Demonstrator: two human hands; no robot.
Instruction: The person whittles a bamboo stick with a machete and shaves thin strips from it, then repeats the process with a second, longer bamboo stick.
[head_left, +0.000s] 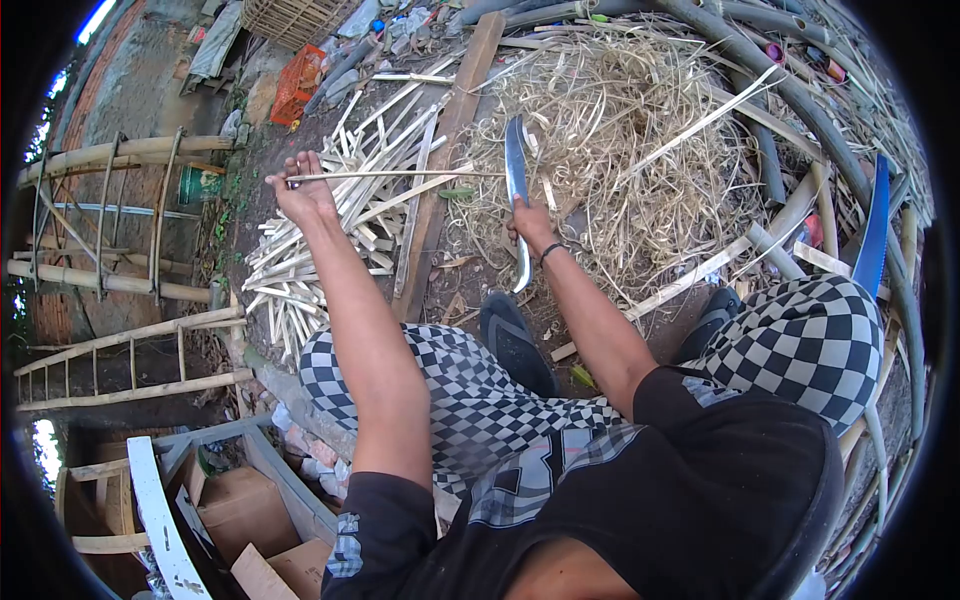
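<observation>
My left hand is stretched out to the left, gripping the end of a thin bamboo strip at the thumb, with the other fingers partly extended. The strip runs level to the right, its far end meeting the blade of a long curved knife. My right hand is wrapped around the knife's middle; the blade points away from me and a pale, shiny end sticks out below the fist. Under the strip lies a heap of split bamboo sticks. A wooden plank lies between that heap and the shavings.
A big pile of curly bamboo shavings spreads in front of me. Bamboo poles curve along the right, near a blue saw blade. An orange crate stands far left; bamboo ladders and cardboard boxes are at left.
</observation>
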